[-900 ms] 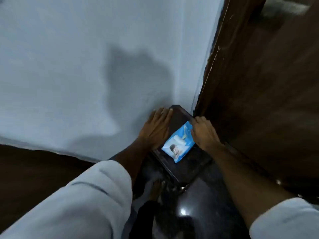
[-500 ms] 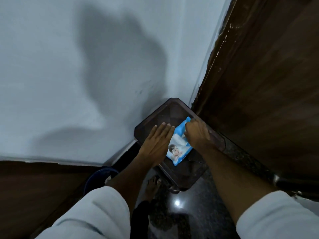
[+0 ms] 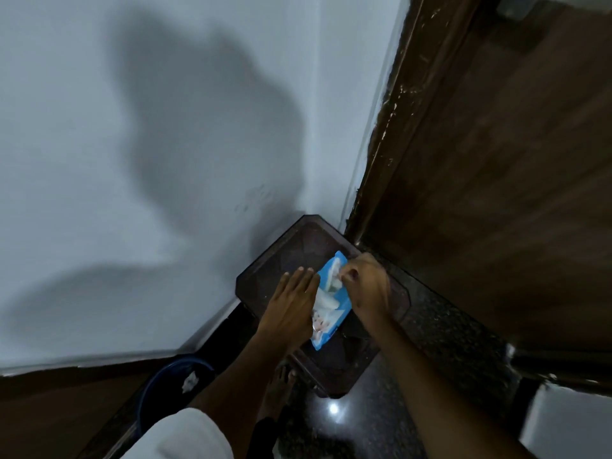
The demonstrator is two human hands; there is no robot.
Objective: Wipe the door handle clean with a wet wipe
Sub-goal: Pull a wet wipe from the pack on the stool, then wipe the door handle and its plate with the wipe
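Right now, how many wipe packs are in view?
1: the blue wipe pack lies on the dark stool, left hand flat on it, right hand pinching at its opening.

Both arms reached forward and down from pale sleeves, bare from the forearm. The left hand (image 3: 291,306) lay flat, palm down, fingers straight and close together, pointing away from the body. The right hand (image 3: 366,286) was just beside it, wrist bent, knuckles up, with thumb and fingers curled and pinched together at their tips. The two hands were near but not touching. A bare foot (image 3: 280,389) showed below, between the forearms.
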